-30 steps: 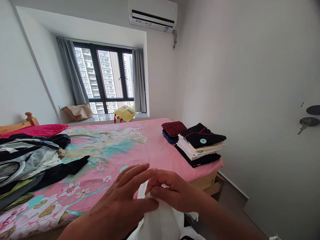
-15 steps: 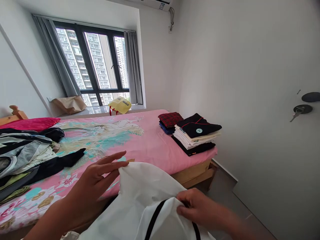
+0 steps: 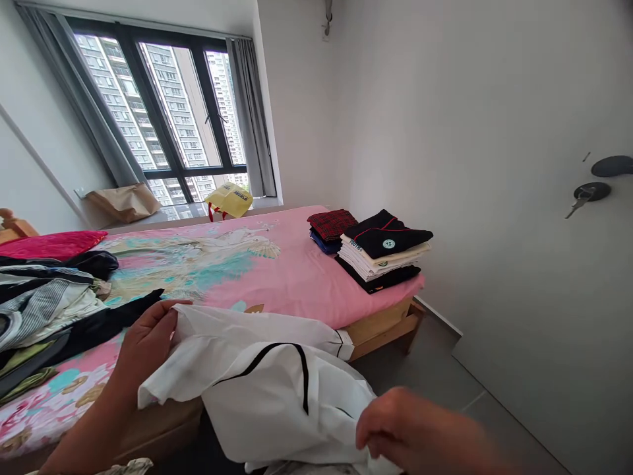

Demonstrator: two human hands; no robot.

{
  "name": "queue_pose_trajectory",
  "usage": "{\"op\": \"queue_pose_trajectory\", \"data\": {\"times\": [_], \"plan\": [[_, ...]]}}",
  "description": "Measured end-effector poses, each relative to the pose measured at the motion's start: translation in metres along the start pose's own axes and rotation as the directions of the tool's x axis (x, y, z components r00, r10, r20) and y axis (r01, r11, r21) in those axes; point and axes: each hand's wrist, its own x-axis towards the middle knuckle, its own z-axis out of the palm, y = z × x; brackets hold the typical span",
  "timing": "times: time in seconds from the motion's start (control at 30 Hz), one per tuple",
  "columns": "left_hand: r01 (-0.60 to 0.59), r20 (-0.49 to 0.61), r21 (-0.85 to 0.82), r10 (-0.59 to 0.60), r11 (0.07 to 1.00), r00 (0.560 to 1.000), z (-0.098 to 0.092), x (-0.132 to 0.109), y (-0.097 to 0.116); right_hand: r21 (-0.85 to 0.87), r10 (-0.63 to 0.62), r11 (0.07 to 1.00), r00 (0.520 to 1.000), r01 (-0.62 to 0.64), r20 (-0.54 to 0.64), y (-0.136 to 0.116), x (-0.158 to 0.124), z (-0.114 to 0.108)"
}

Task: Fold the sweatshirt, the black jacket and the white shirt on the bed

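A white shirt with black trim lines hangs spread in front of me at the near edge of the bed. My left hand grips its upper left edge, the fingers closed on the cloth. Lower right, my right hand is curled in at the garment's other side, somewhat blurred, with fabric between its fingers. One cuffed end of the shirt with thin black stripes lies against the bed's wooden side. The lower part runs out of view at the bottom.
On the pink floral bed stand a stack of folded clothes and a smaller plaid-topped pile. Loose clothes lie heaped at left near a red pillow. A yellow bag and paper bag rest by the window.
My left hand has moved left with the shirt's edge, and my right hand has shifted lower right. The shirt is now stretched wider, showing more black trim. The view has tilted slightly down.
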Motion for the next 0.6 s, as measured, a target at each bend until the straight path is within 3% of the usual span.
{"op": "queue_pose_trajectory", "data": {"times": [0.1, 0.17, 0.43, 0.5, 0.6], "plan": [[0.142, 0.038, -0.055, -0.140, 0.988, 0.989, -0.011, -0.003, -0.007, -0.012, 0.212, 0.976, 0.961, -0.218, -0.179, 0.039, 0.014, 0.004], [0.184, 0.047, -0.059, -0.182, 0.981, 0.982, -0.019, -0.003, -0.011, 0.030, 0.257, 0.966, 0.939, -0.257, -0.230, 0.061, 0.023, 0.006], [0.236, -0.006, -0.040, -0.236, 0.971, 0.972, -0.023, -0.007, -0.004, 0.147, 0.245, 0.961, 0.967, -0.234, -0.068, 0.098, 0.052, 0.049], [0.231, -0.030, -0.024, -0.232, 0.973, 0.972, -0.024, -0.006, 0.000, 0.236, 0.246, 0.949, 0.958, -0.208, -0.146, 0.100, 0.057, 0.045], [0.209, -0.068, 0.015, -0.207, 0.978, 0.976, -0.030, -0.006, -0.004, 0.355, 0.248, 0.929, 0.890, -0.105, -0.384, 0.089, 0.054, 0.022]]}}
